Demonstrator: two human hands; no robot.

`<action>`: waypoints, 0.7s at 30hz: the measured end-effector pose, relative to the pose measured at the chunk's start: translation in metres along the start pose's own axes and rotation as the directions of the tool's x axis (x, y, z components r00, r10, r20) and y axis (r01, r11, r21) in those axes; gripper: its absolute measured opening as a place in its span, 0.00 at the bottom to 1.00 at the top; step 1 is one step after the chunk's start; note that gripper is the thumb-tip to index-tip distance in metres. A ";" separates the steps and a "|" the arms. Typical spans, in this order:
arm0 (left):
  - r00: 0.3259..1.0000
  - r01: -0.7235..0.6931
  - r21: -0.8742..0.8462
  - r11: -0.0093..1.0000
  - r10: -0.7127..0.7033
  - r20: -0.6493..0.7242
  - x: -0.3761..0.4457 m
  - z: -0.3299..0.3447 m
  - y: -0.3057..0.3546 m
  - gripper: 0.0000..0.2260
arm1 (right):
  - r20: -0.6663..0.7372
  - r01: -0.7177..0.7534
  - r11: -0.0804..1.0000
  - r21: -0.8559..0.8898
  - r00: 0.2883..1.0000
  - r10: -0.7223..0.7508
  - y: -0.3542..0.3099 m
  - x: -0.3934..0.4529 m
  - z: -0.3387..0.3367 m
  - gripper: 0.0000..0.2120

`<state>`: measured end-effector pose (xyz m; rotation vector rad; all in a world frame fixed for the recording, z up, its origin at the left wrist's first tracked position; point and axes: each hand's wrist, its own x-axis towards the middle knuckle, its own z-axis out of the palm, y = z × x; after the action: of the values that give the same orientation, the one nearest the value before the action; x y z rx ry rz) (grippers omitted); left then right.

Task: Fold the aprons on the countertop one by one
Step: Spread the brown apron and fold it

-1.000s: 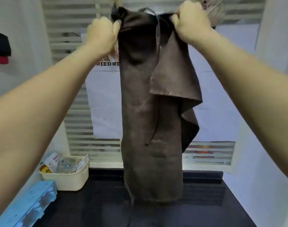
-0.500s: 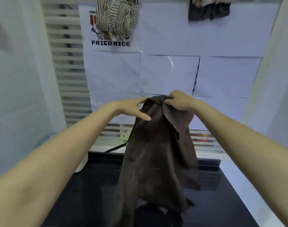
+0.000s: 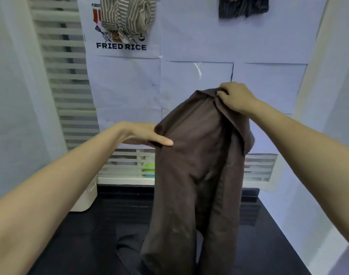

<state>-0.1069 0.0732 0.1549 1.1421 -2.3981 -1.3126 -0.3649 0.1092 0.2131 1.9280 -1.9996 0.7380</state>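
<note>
Right hand (image 3: 236,98) clenched on top of brown apron (image 3: 197,165), hanging over black countertop (image 3: 86,239). Left hand (image 3: 143,134) pinches its left edge, thumb in front.

The lower end of the brown apron (image 3: 193,175) is cut off by the bottom edge. The left hand (image 3: 141,133) has its fingers hidden behind the apron fold, only the thumb showing. The apron and left forearm partly cover the white bin (image 3: 84,197); the striped cloth (image 3: 128,16) is cut off at the top.
</note>
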 end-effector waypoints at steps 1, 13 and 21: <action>0.996 -0.021 -0.037 0.999 0.017 -0.083 -0.004 -0.011 -0.001 0.18 | 0.085 -0.056 0.997 0.050 0.995 0.051 0.005 -0.003 0.001 0.15; 0.884 -0.091 0.354 0.931 0.239 -0.402 -0.016 -0.040 0.078 0.02 | 0.378 -0.272 0.331 0.903 0.871 -0.313 -0.091 -0.030 0.033 0.17; 0.767 -0.080 0.396 0.915 0.310 -0.561 -0.029 -0.082 0.048 0.16 | 0.708 -0.253 0.933 0.254 0.706 -0.002 -0.059 -0.033 0.091 0.21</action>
<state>-0.0737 0.0558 0.2471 1.1244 -2.1896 -0.3425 -0.2897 0.0898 0.1298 2.5808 -2.5996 0.4059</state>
